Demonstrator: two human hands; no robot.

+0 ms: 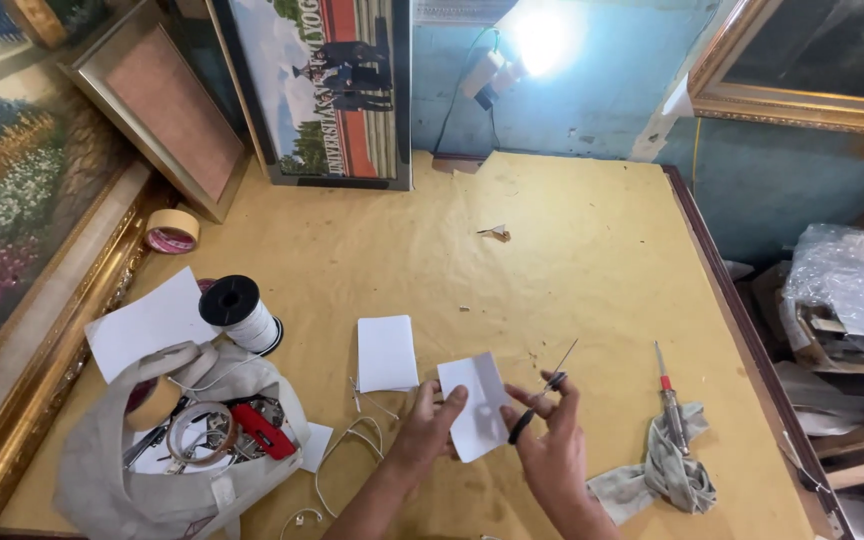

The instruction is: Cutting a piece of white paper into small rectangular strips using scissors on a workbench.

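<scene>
Over the yellow-papered table (572, 260), my left hand (430, 425) pinches a white card (479, 405) by its edge, while my right hand (550, 440) grips black-handled scissors (542, 392), blades angled up beside the card.

We've got a small white card (479, 405) up off the yellow tabletop, a plain rectangle, blank face towards us, tilted slightly with its long side running up and down. We pinch its left edge. Right beside it come the scissors (542, 392): black handles low against the card's right edge, slim blades angled up and to the right, nearly closed.
</scene>
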